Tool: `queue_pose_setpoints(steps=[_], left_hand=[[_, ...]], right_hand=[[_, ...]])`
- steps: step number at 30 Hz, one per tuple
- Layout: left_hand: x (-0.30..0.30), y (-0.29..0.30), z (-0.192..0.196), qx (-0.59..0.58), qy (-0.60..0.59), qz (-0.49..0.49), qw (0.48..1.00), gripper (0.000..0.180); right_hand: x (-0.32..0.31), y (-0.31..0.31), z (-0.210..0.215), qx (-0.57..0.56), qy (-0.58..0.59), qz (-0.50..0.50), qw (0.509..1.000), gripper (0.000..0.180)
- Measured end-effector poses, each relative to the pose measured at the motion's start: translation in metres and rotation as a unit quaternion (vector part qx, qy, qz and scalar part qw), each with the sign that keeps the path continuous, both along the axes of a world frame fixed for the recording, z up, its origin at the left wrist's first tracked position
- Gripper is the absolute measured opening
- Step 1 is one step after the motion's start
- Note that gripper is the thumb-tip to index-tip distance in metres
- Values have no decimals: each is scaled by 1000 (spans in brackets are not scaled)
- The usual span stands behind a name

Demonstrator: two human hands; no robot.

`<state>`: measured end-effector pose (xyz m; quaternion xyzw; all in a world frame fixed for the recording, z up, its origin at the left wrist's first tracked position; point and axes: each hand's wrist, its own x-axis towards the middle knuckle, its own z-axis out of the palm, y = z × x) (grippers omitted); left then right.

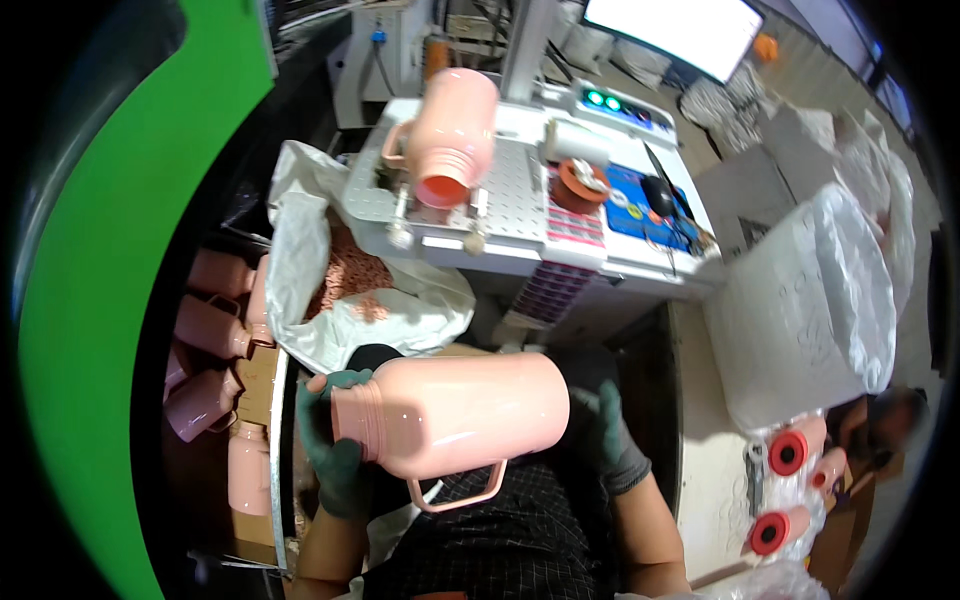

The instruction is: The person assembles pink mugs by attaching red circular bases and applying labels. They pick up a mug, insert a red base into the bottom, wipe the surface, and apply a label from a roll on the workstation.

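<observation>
A glossy pink jug (pixel 470 412) with a loop handle lies on its side above my lap, its neck toward the left and the handle hanging down. My left hand (pixel 335 440), in a green-grey glove, closes round the jug's threaded neck. Beside the jug's base is my right hand (pixel 606 435), gloved too, its fingers apart and seemingly not gripping it; whether they touch the base I cannot tell. A second pink jug (pixel 455 125) rests on the perforated metal plate (pixel 520 180) of the machine ahead, its open mouth facing me.
Several pink jugs (pixel 205 325) lie in a bin at left, beside a white sack (pixel 300 260) of pink bits. An orange tape roll (pixel 578 188) and a blue mat (pixel 635 205) sit on the bench. At right stand a large white bag (pixel 790 320) and red-rimmed pink parts (pixel 788 453).
</observation>
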<state>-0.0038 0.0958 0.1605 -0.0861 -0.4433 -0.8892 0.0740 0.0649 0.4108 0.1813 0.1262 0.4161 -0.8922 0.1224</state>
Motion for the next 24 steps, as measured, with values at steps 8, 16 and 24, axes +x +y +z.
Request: queue_pose_setpoints(steps=[8, 16, 24], left_hand=[[14, -5, -25, -284, -11, -195, 939, 61], [19, 48, 41, -580, 296, -103, 752, 50], [-13, 82, -78, -543, 425, -227, 688, 28]], right_hand=[[96, -14, -19, 232, 102, 52, 966, 43], [114, -31, 4, 296, -10, -40, 954, 34], [87, 25, -6, -9, -120, -41, 992, 73]])
